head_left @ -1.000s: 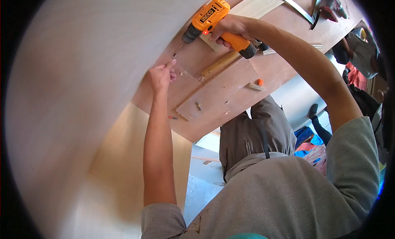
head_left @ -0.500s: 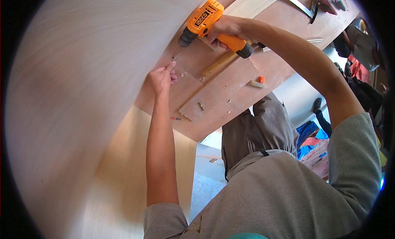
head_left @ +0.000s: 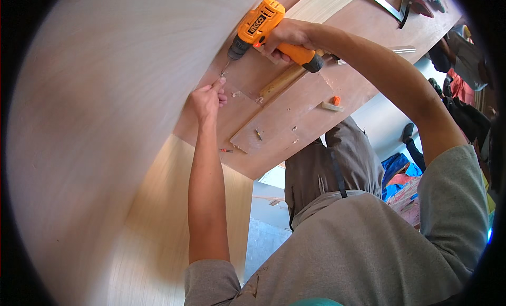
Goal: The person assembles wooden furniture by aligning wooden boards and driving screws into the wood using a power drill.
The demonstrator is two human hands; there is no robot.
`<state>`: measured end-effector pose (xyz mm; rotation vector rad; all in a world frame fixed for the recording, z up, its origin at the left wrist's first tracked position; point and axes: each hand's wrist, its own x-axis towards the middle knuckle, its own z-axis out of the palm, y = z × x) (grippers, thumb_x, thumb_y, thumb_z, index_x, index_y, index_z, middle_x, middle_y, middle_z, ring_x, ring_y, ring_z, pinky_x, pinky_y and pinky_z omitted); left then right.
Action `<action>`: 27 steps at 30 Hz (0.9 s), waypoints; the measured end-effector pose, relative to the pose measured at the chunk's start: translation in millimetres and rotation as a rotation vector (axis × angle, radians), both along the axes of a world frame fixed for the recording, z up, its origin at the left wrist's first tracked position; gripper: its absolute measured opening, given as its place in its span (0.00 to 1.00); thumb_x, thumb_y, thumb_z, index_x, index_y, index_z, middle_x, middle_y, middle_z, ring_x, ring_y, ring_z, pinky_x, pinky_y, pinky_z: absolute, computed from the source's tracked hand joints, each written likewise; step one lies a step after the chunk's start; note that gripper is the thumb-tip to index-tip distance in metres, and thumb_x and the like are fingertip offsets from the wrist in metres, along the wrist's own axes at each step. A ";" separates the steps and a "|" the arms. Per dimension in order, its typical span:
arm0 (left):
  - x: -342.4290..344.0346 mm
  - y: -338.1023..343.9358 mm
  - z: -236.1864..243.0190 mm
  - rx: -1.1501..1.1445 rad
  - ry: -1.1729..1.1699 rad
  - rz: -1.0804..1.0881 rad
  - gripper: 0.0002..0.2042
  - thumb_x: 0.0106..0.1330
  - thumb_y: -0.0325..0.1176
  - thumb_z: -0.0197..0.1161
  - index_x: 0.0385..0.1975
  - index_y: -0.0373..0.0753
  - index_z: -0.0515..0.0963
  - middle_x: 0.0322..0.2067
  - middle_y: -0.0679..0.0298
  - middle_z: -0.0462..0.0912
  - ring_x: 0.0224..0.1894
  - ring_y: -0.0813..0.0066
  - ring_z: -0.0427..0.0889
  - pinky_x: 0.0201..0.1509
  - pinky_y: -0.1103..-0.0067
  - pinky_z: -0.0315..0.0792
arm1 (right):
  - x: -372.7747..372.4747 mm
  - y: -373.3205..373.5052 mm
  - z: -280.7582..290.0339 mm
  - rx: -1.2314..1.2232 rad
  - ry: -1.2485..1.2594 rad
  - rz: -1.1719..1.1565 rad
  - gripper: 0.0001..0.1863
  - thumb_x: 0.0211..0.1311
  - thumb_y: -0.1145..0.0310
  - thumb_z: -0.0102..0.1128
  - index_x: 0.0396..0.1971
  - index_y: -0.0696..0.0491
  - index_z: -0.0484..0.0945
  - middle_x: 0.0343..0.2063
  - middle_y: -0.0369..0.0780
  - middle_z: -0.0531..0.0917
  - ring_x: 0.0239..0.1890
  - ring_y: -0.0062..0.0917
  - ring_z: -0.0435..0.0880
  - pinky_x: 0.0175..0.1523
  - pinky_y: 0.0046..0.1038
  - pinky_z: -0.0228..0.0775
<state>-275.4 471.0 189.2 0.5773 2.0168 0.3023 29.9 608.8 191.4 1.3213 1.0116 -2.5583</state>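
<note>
An orange and black cordless drill (head_left: 259, 28) is in my right hand (head_left: 287, 38), its fingers wrapped round the grip. A small red light shows near the trigger. The thin bit (head_left: 227, 65) slants down and left to the brown wooden panel (head_left: 247, 79), close to where it meets a large pale board (head_left: 116, 90). At the bit's tip my left hand (head_left: 207, 99) is closed in a pinch, index finger stretched toward the tip. Whatever small piece its fingertips hold is too small to make out.
On the panel lie a thin wooden sheet (head_left: 282, 114), a wooden strip (head_left: 282, 82), wood chips, a small block with an orange piece (head_left: 333, 105) and a small red-tipped item (head_left: 226, 150). A metal square (head_left: 387, 6) rests at the far right. Other people (head_left: 464, 58) are at the right.
The drill has shifted very slightly left and down, and a red light now shows near its trigger. My left hand stays in place at the bit's tip.
</note>
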 end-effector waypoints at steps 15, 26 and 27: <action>1.4 -1.3 6.6 -0.009 0.048 -0.038 0.21 0.67 0.42 0.81 0.23 0.30 0.83 0.18 0.60 0.83 0.16 0.75 0.81 0.20 0.79 0.73 | -1.7 -6.9 -2.6 0.117 0.048 0.013 0.14 0.57 0.69 0.73 0.42 0.56 0.83 0.28 0.40 0.86 0.20 0.24 0.81 0.25 0.31 0.76; -25.3 -32.1 5.3 0.057 0.031 -0.199 0.23 0.69 0.51 0.78 0.37 0.32 0.86 0.24 0.61 0.87 0.23 0.77 0.86 0.25 0.80 0.79 | 46.2 -90.2 54.0 0.305 0.116 -0.250 0.23 0.58 0.69 0.68 0.54 0.57 0.85 0.24 0.39 0.82 0.19 0.24 0.81 0.27 0.26 0.77; -27.5 -46.6 9.9 0.164 0.009 -0.213 0.22 0.70 0.51 0.78 0.38 0.33 0.86 0.25 0.61 0.87 0.23 0.78 0.86 0.26 0.80 0.80 | 47.0 -93.4 57.8 0.307 0.121 -0.245 0.23 0.58 0.69 0.68 0.54 0.57 0.85 0.24 0.39 0.82 0.19 0.24 0.81 0.27 0.26 0.77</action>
